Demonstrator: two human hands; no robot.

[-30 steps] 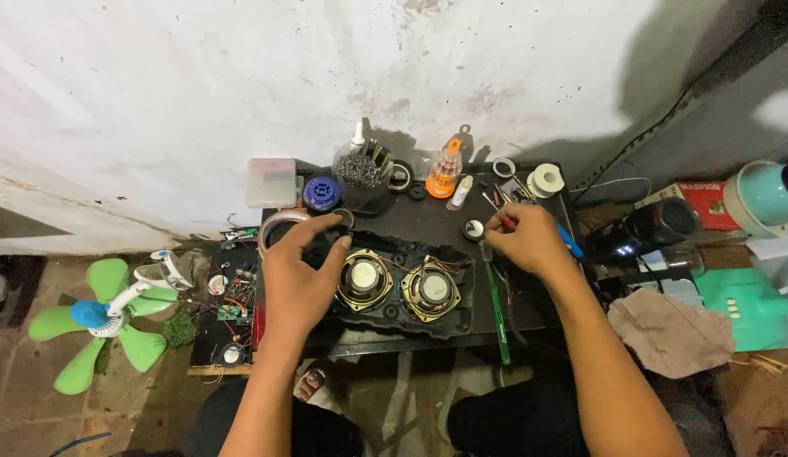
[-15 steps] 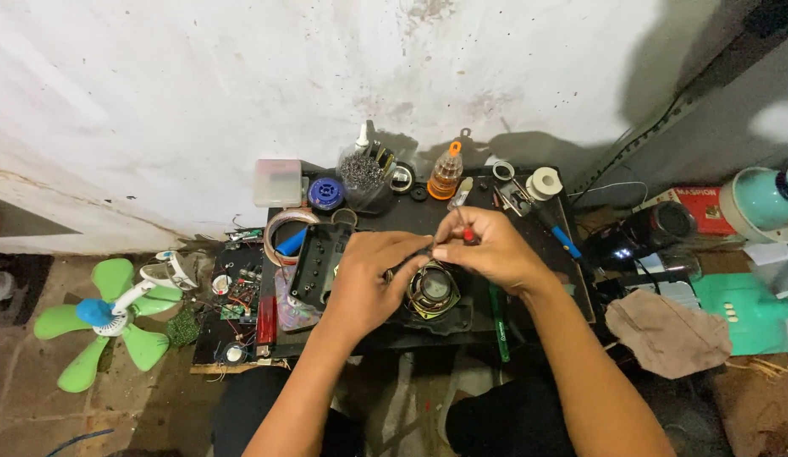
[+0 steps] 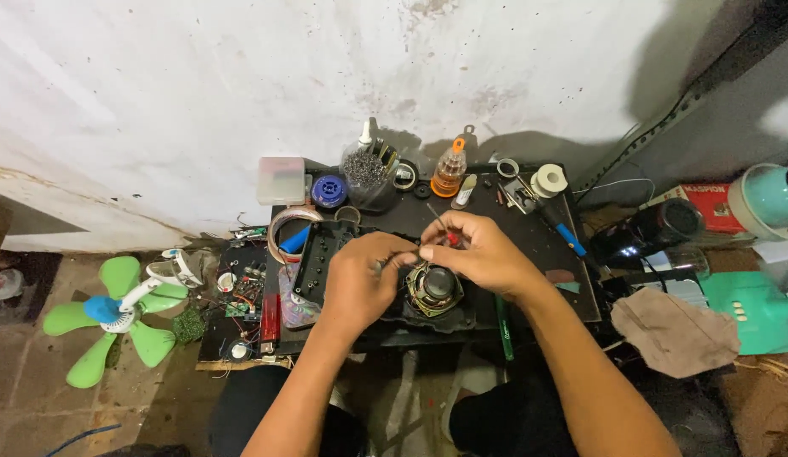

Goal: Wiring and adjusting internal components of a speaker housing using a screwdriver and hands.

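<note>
Around the black speaker panel (image 3: 326,262): one exposed speaker cone (image 3: 434,288), one orange-capped bottle (image 3: 450,172), one blue spool (image 3: 329,191), one white tape roll (image 3: 548,180), one green fan (image 3: 115,317), two hands.

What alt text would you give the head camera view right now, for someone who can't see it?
Seen from above, a person's left hand and right hand meet over a black speaker panel on a cluttered dark worktable, the right hand gripping a small red-handled screwdriver above a round speaker. A green fan lies on the floor at the left.
</note>
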